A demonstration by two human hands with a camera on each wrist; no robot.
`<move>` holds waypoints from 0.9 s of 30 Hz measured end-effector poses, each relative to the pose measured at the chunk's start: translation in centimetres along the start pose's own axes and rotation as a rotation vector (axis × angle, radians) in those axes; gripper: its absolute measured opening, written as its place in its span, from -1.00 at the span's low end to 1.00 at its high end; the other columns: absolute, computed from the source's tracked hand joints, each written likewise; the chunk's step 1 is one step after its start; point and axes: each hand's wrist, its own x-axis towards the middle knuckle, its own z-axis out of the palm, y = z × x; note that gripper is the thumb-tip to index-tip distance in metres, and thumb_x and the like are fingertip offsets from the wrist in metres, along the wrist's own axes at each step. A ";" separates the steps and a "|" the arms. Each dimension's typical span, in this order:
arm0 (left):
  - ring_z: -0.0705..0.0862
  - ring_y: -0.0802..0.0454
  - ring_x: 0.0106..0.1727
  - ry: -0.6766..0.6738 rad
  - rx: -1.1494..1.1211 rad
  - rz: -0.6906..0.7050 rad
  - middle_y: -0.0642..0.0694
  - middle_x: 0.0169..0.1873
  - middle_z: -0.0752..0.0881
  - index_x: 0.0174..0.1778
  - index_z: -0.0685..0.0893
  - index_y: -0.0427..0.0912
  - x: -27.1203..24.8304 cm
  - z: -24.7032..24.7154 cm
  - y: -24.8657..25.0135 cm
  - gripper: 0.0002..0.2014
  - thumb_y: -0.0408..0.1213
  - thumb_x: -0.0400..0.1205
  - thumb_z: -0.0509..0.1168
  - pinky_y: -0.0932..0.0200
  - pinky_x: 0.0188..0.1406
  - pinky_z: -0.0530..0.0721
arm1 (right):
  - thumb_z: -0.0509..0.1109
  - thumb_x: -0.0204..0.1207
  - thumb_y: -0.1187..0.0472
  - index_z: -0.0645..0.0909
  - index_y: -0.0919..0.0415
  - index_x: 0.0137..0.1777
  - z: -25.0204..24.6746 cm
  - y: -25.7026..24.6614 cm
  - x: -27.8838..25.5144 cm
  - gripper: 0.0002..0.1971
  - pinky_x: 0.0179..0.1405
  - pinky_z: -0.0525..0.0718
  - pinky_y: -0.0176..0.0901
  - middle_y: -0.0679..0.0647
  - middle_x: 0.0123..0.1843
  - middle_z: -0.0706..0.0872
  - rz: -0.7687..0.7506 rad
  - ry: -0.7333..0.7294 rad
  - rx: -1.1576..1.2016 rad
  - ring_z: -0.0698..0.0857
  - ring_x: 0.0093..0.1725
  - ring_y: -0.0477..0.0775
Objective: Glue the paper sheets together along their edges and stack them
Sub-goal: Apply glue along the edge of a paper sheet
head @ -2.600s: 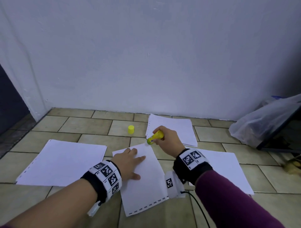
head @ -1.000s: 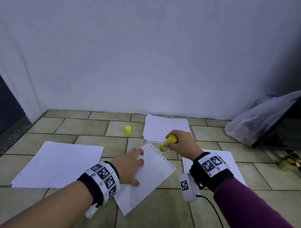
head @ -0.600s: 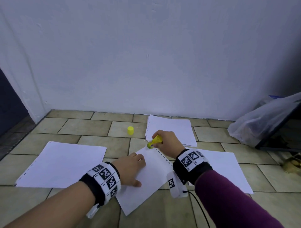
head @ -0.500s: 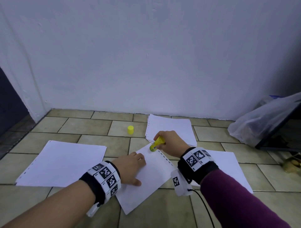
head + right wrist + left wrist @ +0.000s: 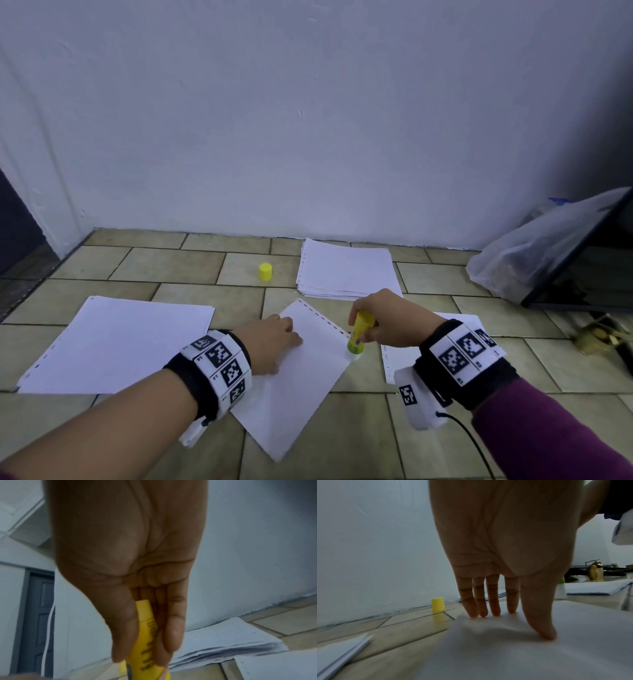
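Three lots of paper ring the hands: a wide sheet (image 5: 116, 346) outside the left hand (image 5: 270, 342), a stack (image 5: 346, 270) beyond the right hand (image 5: 387, 323), and another sheet (image 5: 394, 363) under the right wrist. Between the hands lies the working sheet (image 5: 301, 383), turned corner-on. The left hand's straight fingers (image 5: 494, 605) press it flat to the floor. The right hand is curled round the yellow glue stick (image 5: 358, 332), whose tip meets the sheet's right corner at the end of the perforated edge. Done well, the stroke likely needs light, even pressure parallel to that edge, with the left hand holding firm. Bare tile (image 5: 359, 438) nearer the person gives room. The small yellow cap (image 5: 265, 271) stands beyond the left hand, well apart.
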 end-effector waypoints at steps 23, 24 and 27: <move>0.35 -0.03 0.51 0.132 -0.243 -0.181 -0.10 0.55 0.26 0.61 0.16 -0.31 -1.7 0.8 -0.5 -0.28 0.05 0.67 0.23 0.04 0.42 0.43 | 0.45 0.52 0.21 0.62 0.18 0.24 3.0 -4.9 8.0 -0.70 -0.03 0.48 -0.26 0.18 0.19 0.67 0.028 0.296 0.350 0.59 0.20 0.13; 0.35 -0.04 0.50 0.121 -0.237 -0.182 -0.11 0.55 0.26 0.61 0.16 -0.32 -1.7 0.9 -0.5 -0.27 0.06 0.66 0.23 0.01 0.41 0.45 | 0.44 0.52 0.20 0.61 0.18 0.25 2.9 -5.1 8.1 -0.69 -0.02 0.49 -0.23 0.20 0.20 0.66 0.027 0.278 0.334 0.58 0.21 0.14; 0.34 -0.05 0.51 0.102 -0.203 -0.175 -0.12 0.55 0.26 0.60 0.20 -0.34 -1.3 1.0 -0.8 -0.26 0.08 0.65 0.24 0.01 0.44 0.44 | 0.44 0.54 0.17 0.60 0.18 0.28 2.1 -5.1 7.6 -0.67 -0.01 0.45 -0.25 0.18 0.21 0.65 -0.020 0.207 0.217 0.56 0.24 0.12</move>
